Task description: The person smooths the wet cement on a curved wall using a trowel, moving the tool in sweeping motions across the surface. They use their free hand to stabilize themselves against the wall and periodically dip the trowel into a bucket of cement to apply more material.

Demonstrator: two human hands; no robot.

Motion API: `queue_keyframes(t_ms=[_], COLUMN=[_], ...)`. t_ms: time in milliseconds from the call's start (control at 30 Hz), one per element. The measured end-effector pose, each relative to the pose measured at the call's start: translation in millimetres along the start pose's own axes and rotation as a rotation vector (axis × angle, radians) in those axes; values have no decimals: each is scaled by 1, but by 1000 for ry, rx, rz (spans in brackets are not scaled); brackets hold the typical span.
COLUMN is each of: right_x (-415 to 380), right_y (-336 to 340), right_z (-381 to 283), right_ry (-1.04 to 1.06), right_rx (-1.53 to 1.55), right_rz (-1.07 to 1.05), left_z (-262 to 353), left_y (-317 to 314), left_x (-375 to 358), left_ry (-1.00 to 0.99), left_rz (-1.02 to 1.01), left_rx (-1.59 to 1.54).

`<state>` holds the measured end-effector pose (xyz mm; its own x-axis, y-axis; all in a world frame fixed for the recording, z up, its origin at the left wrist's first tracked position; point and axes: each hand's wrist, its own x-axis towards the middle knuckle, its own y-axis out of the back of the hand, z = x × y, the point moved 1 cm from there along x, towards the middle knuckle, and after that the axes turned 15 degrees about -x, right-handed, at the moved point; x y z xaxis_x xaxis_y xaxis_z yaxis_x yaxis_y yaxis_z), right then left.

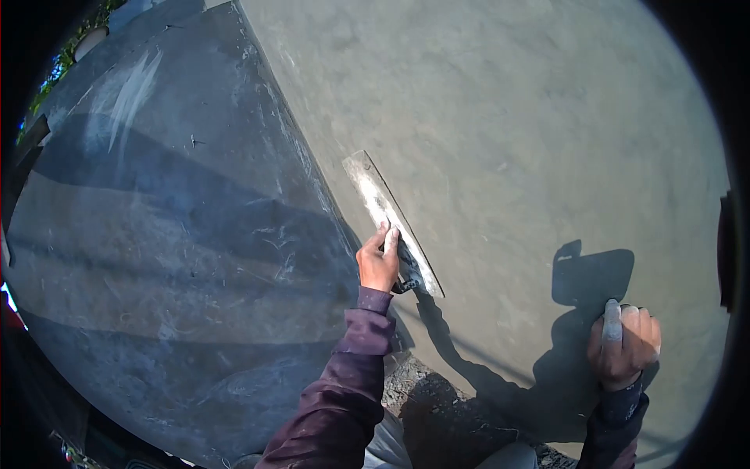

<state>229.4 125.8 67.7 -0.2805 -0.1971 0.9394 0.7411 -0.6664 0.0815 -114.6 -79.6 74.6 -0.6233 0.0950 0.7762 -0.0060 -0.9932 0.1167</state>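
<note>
My left hand [378, 264] is closed on the handle of a plastering trowel [373, 195], with the thumb and a finger against the back of its blade. The long steel blade is smeared with pale plaster and lies slanted against the smooth grey-green plastered surface [500, 141], near its left edge. To the right, my right hand [625, 344] is curled up close to the same surface, knuckles toward me. One of its fingers is coated or wrapped in something whitish. The inside of that hand is hidden.
A darker grey panel [180, 258] with white scratches adjoins the plastered surface along a slanting seam. Gravelly ground [430, 399] shows below, beside my legs [388, 445]. My shadow [578, 344] falls across the plaster. Green foliage [78, 35] is at the upper left.
</note>
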Motion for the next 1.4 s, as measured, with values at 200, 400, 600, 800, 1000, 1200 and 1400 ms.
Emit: queue_keyframes(t_ms=[200, 400, 600, 800, 1000, 1200, 1400], right_x=[3, 2, -7, -8, 0, 7, 14], right_y=[-12, -6, -6, -10, -6, -2, 26], right_z=[-3, 0, 2, 2, 3, 3, -5], right_ry=[-53, -64, -65, -49, -25, -1, -67], right_rx=[100, 157, 140, 132, 67, 60, 331], right_rz=[129, 131, 121, 161, 108, 151, -62], left_z=[-14, -79, 54, 153, 55, 12, 107], left_y=[-3, -33, 6, 6, -45, -65, -23], left_x=[22, -181, 109, 192, -92, -221, 8], left_ry=[-77, 211, -131, -51, -25, 153, 9], left_rz=[53, -163, -72, 7, -124, -326, -154], left_rx=[0, -108, -13, -97, -130, -277, -245])
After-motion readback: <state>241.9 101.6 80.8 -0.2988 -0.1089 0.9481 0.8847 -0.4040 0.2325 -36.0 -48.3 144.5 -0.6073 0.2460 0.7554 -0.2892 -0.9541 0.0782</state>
